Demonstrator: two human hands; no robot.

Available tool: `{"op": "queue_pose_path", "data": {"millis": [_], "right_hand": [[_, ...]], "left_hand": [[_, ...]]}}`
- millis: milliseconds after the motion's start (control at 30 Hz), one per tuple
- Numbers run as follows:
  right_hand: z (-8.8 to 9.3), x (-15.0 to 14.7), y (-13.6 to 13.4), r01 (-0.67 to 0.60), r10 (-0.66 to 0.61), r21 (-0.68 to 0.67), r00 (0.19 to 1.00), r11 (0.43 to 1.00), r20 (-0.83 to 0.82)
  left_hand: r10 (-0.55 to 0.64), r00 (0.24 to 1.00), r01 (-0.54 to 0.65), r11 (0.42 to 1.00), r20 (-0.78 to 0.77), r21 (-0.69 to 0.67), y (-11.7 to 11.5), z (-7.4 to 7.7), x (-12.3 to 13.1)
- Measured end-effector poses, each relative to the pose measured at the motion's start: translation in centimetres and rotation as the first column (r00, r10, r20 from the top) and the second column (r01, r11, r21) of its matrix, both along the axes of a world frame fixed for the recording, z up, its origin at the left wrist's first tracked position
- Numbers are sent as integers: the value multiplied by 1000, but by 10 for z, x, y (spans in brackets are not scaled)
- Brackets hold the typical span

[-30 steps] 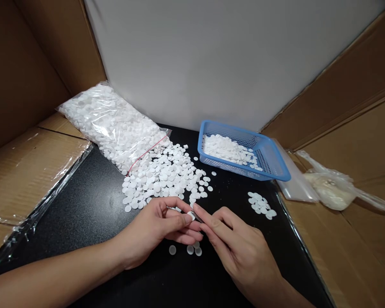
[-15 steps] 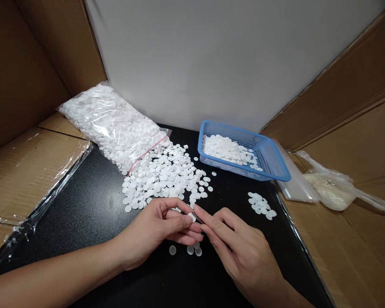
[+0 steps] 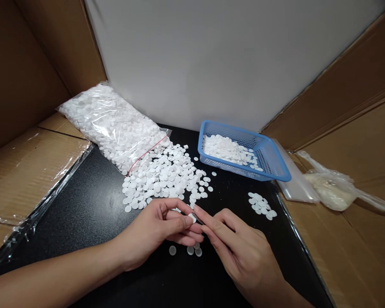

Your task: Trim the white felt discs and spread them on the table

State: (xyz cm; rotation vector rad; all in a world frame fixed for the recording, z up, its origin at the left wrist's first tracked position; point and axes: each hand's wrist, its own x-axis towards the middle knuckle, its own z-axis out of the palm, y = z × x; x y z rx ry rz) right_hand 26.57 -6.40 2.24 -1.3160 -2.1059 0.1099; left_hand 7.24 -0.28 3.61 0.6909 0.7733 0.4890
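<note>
Between the thumb and fingers of my left hand a small white disc is pinched. My right hand is closed on a thin dark blade-like tool, its tip at the disc's edge; most of the tool is hidden by the fingers. Below the hands lie several loose white discs on the black table. Just beyond my left hand spreads a large pile of white discs.
A clear plastic bag full of white discs lies at the back left, its mouth by the pile. Back right stands a blue basket partly filled with discs. A smaller disc group lies before it. A tied plastic bag rests on cardboard at right.
Hardly anything differs. Both hands stay in place with the disc and the tool, apart from a very slight shift of the fingers.
</note>
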Motion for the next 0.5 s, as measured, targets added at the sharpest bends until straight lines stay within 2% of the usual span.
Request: {"op": "queue_pose_path", "data": {"millis": [300, 400, 500], "right_hand": [[0, 2, 0, 18, -17, -13, 1000, 1000, 24], [0, 12, 8, 117, -115, -39, 991, 992, 68], [-6, 30, 20, 278, -270, -38, 951, 960, 152]], "left_hand": [[-4, 1000, 4, 1000, -16, -7, 2, -1, 0], [8, 1000, -8, 1000, -29, -4, 2, -3, 0], [-22, 997, 28, 996, -76, 82, 5, -2, -2]]}}
